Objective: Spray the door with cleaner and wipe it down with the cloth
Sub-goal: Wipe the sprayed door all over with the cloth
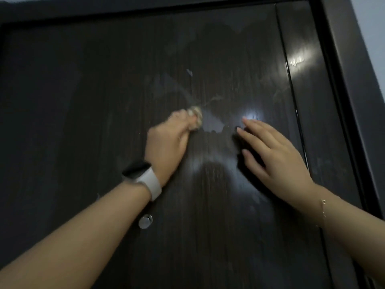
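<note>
Left hand (pixel 166 140) clenched around a bunched pale cloth (pixel 195 119), pressing it against the dark door (pixel 83 101) near mid-panel. Right hand (pixel 277 155) released, fingers straight, lying flat on the door just right of the cloth. Wet streaks (pixel 212 126) around the cloth. Silver peephole (pixel 145 221) below the left wrist.

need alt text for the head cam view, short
A person's left hand grips a bunched pale cloth against a dark wood-grain door, wiping through hazy wet streaks, while the right hand rests open and flat on the door beside it. The left wrist wears a white-banded watch; a small round silver fitting sits lower on the door.
</note>
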